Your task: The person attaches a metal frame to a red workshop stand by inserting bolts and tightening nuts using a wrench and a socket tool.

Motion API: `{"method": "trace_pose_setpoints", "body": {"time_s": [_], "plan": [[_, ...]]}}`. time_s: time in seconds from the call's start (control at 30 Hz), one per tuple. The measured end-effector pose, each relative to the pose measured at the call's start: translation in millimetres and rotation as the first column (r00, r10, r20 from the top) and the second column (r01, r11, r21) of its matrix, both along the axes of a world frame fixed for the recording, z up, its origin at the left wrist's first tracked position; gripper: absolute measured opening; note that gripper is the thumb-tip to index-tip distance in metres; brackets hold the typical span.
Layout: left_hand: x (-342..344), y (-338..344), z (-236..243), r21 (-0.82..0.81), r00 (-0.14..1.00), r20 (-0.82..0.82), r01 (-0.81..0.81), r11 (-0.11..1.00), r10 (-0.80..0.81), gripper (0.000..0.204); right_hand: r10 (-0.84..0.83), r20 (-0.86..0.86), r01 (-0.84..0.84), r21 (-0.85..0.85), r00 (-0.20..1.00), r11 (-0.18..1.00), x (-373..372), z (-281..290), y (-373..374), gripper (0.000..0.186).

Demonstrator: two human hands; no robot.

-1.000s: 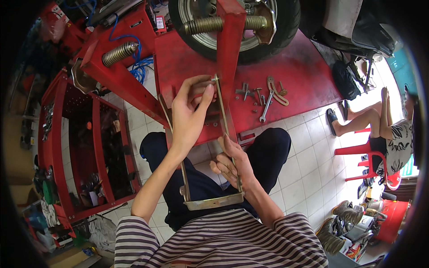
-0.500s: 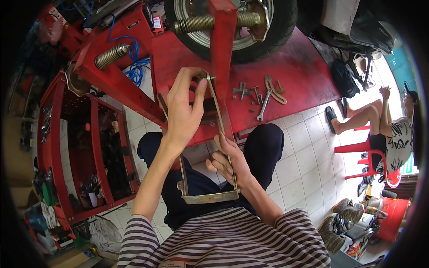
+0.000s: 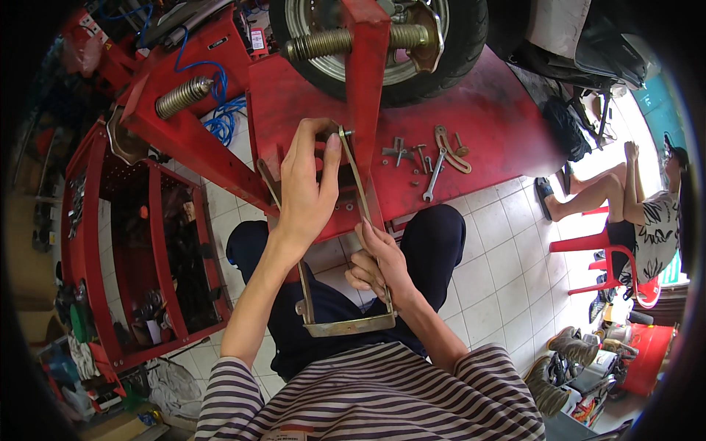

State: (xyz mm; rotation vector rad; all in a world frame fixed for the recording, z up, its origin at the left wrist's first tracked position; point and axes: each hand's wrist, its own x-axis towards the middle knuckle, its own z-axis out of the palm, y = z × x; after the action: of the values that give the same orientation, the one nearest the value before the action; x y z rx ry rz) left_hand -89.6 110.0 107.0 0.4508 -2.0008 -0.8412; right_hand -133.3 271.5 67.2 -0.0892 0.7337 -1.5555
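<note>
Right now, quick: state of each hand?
Left hand: fingers curled by the far end of the dull-gold U-shaped metal frame; whether its grip is closed cannot be told.
Right hand: closed, holding the frame's right bar.

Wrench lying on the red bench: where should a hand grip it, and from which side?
Probably mid-shaft on the wrench, pinched across its narrow width from above and the person's near right. The shaft is slim and lies along the bench, its open end toward the person. Its far end lies at the slotted plate, and bolts and nuts sit to its left.
</note>
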Motion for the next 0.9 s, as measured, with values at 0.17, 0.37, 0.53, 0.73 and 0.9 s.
{"method": "trace_pose_setpoints", "body": {"time_s": [0.17, 0.37, 0.53, 0.73, 0.9], "plan": [[-4.7, -2.4, -2.0, -0.051, 1.0, -0.006, 0.018, 0.999, -0.018, 0.018, 0.024, 0.194, -0.013, -0.059, 0.981, 0.998, 4.4, -8.1, 0.6, 0.04], [-3.8, -2.5, 6.7, -0.052, 0.999, 0.041, 0.036, 0.998, -0.034, 0.02, 0.165, 0.376, -0.097, -0.192, 0.912, 0.977, -3.5, -22.7, 2.2, 0.04], [-4.3, 8.7, 2.8, 0.25, 0.999, 0.001, 0.052, 0.967, -0.054, 0.018, 0.154, 0.42, -0.076, -0.195, 0.895, 0.978, -2.8, -25.9, 1.1, 0.041], [1.2, 15.8, -15.9, 0.532, 0.98, -0.122, 0.197, 0.823, -0.156, 0.023, 0.156, 0.418, -0.076, -0.203, 0.895, 0.976, -3.5, -30.0, 3.1, 0.04], [16.2, 26.6, -14.4, 0.585, 0.941, 0.036, 0.253, 0.771, -0.336, 0.024, 0.153, 0.411, -0.08, -0.19, 0.899, 0.978, -2.4, -30.8, 3.7, 0.039]]}}
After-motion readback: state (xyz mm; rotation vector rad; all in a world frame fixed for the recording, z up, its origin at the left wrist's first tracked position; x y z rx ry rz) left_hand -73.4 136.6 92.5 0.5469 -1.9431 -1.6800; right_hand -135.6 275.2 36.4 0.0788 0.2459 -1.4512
